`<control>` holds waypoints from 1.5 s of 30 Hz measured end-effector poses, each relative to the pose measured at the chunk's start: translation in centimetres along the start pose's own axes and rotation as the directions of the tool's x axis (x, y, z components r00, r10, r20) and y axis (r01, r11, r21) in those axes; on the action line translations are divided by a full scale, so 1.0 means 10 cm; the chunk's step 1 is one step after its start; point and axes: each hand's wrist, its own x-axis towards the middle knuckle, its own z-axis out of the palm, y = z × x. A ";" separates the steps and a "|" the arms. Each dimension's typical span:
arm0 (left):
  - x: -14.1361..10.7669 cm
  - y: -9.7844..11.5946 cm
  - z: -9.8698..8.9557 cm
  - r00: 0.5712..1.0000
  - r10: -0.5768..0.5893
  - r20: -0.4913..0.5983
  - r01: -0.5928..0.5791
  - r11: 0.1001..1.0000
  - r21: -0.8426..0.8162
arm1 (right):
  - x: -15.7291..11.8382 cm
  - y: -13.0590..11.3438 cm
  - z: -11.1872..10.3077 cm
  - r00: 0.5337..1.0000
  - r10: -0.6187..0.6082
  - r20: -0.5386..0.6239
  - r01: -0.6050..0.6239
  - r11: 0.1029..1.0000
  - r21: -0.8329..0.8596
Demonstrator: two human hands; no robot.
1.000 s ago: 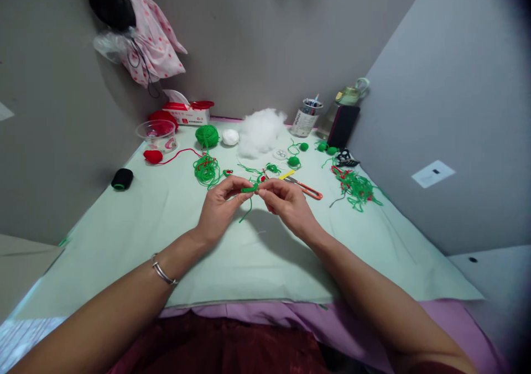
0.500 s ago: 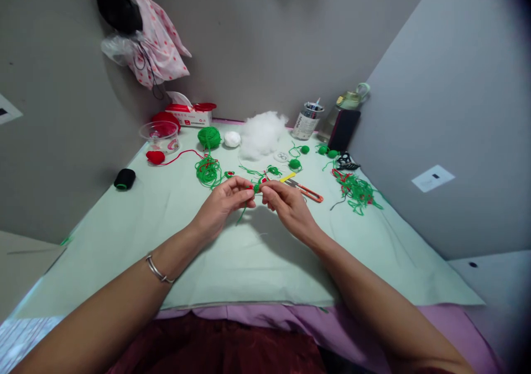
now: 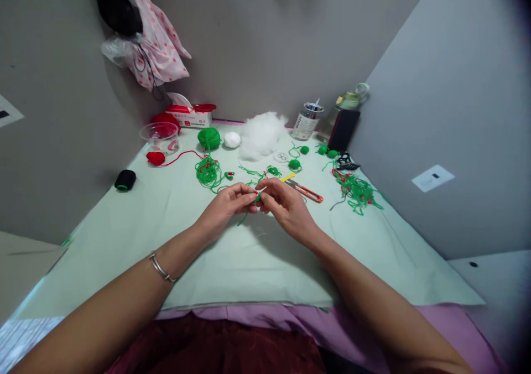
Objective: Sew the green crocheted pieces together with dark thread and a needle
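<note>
Between my two hands is a small green and red yarn piece [image 3: 257,198], mostly covered by my fingers. My left hand [image 3: 232,201] pinches it from the left, and a green yarn tail [image 3: 244,218] hangs below those fingers. From the right, my right hand [image 3: 284,205] closes thumb and fingers on the same piece. Just beyond the hands lie orange-handled thread snips [image 3: 307,192] and a yellow strip [image 3: 287,177]. A small green and red yarn piece [image 3: 229,175] rests on the cloth past my left hand.
A green yarn ball [image 3: 209,138], white stuffing [image 3: 262,136] and a clear tub [image 3: 160,141] stand at the back. Tangled green and red yarn [image 3: 357,191] lies right, near a phone [image 3: 344,130] leaning on a bottle. Black thread spool [image 3: 125,180] sits left.
Both hands have dipped slightly toward me with the yarn piece. My right fingers have shifted over it, and less of it shows now.
</note>
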 end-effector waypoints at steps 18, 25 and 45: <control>0.17 0.23 -0.46 0.841 0.279 -0.464 -0.220 0.959 0.179 | -0.07 -0.03 -1.50 0.731 0.128 -0.670 0.307 0.815 0.491; 0.17 0.27 -0.52 0.745 0.372 -0.554 -0.341 0.926 0.164 | -0.17 0.27 -1.85 0.313 -0.017 -0.950 0.307 0.948 0.085; 0.14 0.14 -0.38 0.643 0.640 -0.421 -0.368 0.740 0.564 | -0.02 -0.19 -0.59 0.963 -0.267 -0.029 0.259 0.897 0.358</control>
